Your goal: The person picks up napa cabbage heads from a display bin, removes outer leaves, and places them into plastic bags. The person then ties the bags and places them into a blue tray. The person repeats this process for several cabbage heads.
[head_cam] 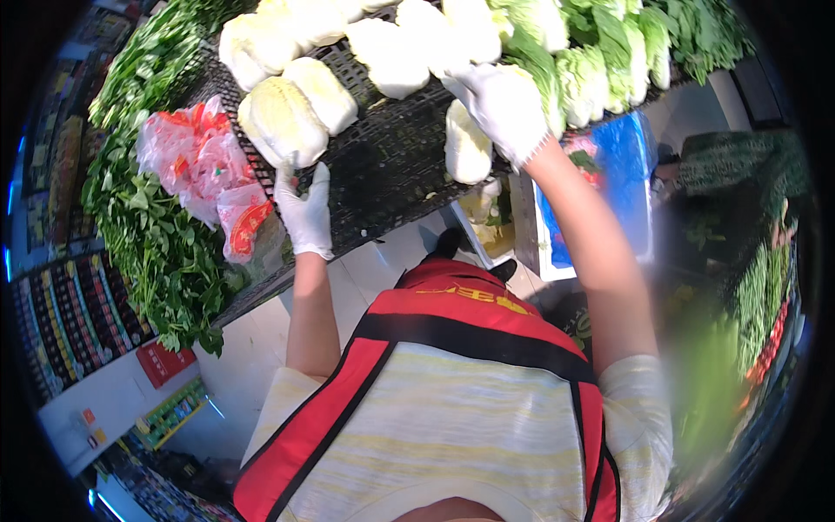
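My left hand point(306, 212), in a white glove, reaches up to the near end of a napa cabbage point(284, 121). Its fingertips touch the cabbage, while the thumb stands apart. My right hand point(502, 107), also gloved in white, is over the far row by a bright napa cabbage point(450, 32); its fingers blur into the glare, so its grip is unclear. Below that hand, a single napa cabbage point(468, 145) lies near the front edge of a black plastic crate display point(385, 169). Another napa cabbage point(323, 94) rests against the one at my left hand.
Red-and-white plastic bags point(202, 166) hang left of the crates, beside heaped leafy greens point(156, 228). Green-leaved cabbages point(584, 81) stand at the right. On the floor are a vegetable-filled box point(489, 228) and a white box with blue plastic lining point(623, 189).
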`<state>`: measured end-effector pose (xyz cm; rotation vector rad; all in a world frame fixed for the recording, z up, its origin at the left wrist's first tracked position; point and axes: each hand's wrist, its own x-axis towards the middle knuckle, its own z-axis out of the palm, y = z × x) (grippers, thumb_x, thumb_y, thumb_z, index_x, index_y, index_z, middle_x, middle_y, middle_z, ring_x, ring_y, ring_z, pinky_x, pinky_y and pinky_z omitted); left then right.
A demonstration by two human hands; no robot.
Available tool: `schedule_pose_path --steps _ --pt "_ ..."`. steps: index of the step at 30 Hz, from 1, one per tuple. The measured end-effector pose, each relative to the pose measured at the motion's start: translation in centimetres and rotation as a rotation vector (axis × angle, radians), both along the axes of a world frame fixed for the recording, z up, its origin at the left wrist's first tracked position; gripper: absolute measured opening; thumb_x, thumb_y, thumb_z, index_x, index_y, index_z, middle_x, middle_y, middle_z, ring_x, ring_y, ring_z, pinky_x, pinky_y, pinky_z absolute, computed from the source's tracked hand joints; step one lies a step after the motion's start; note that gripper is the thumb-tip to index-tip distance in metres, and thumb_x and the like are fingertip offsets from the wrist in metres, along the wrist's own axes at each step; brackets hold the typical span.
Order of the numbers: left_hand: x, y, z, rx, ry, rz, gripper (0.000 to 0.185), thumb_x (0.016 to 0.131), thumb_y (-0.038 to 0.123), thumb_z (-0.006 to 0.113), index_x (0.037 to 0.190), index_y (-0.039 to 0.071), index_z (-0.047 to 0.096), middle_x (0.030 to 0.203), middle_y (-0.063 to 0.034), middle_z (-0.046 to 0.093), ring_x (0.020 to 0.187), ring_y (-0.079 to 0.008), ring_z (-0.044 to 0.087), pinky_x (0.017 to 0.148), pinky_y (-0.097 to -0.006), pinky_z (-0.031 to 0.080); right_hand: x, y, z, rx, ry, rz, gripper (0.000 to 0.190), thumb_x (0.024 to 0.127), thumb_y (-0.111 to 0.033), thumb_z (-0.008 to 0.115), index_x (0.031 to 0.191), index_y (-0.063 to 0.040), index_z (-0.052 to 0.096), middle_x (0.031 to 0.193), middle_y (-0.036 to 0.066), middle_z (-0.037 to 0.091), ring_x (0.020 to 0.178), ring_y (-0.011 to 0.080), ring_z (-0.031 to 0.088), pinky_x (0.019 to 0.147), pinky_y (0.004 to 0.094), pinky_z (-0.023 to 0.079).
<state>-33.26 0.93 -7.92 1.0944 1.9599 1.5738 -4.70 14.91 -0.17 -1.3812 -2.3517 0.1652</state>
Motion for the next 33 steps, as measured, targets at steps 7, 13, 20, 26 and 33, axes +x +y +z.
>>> schedule_pose_path --steps 7,13,20,26,33 --pt "0.0 -4.4 0.9 -0.183 -0.020 -0.125 0.048 0.089 0.014 0.074 0.132 0.000 0.057 0.127 -0.0100 0.060 0.114 -0.0187 0.054 0.101 -0.0322 0.043 -7.3 7.3 -10.9 0.330 -0.242 -0.008 0.023 0.085 -0.014 0.057 0.093 -0.005 0.076 0.090 0.017 0.072 0.086 0.0357 0.069 0.078 0.0447 0.053" --pt "-1.0 -5.6 -0.6 -0.174 -0.240 -0.013 0.041 0.094 0.008 0.067 0.131 -0.004 0.055 0.130 -0.0100 0.060 0.119 -0.0157 0.055 0.105 -0.0294 0.040 -9.1 7.5 -11.2 -0.209 -0.105 -0.005 0.026 0.091 -0.015 0.054 0.103 -0.007 0.076 0.097 0.015 0.075 0.092 0.0337 0.072 0.078 0.0469 0.056" --pt "1.5 -0.2 2.3 -0.179 -0.109 -0.164 0.042 0.095 0.010 0.067 0.130 -0.008 0.056 0.126 -0.0120 0.062 0.109 -0.0146 0.059 0.101 -0.0278 0.043 -4.1 3.6 -6.4 -0.166 0.297 -0.002 0.025 0.092 -0.025 0.058 0.098 -0.008 0.074 0.080 0.014 0.070 0.077 0.0312 0.068 0.075 0.0385 0.055" --pt "4.7 1.8 2.1 -0.199 -0.196 -0.310 0.033 0.096 0.006 0.063 0.128 -0.005 0.059 0.126 -0.0100 0.063 0.114 -0.0144 0.059 0.102 -0.0273 0.043 8.6 -5.6 -6.9 -0.396 0.693 -0.433 0.034 0.096 -0.024 0.065 0.120 0.001 0.067 0.107 0.012 0.073 0.097 0.0174 0.067 0.090 0.0319 0.052" --pt "16.3 -2.2 -0.1 -0.667 -0.434 -0.994 0.030 0.095 0.011 0.066 0.123 0.002 0.064 0.112 -0.0029 0.066 0.099 -0.0092 0.060 0.088 -0.0243 0.048 18.1 -26.1 -17.0 -0.996 0.389 -0.605 0.036 0.095 -0.033 0.063 0.123 -0.011 0.069 0.108 0.017 0.072 0.097 0.0300 0.071 0.086 0.0374 0.054"
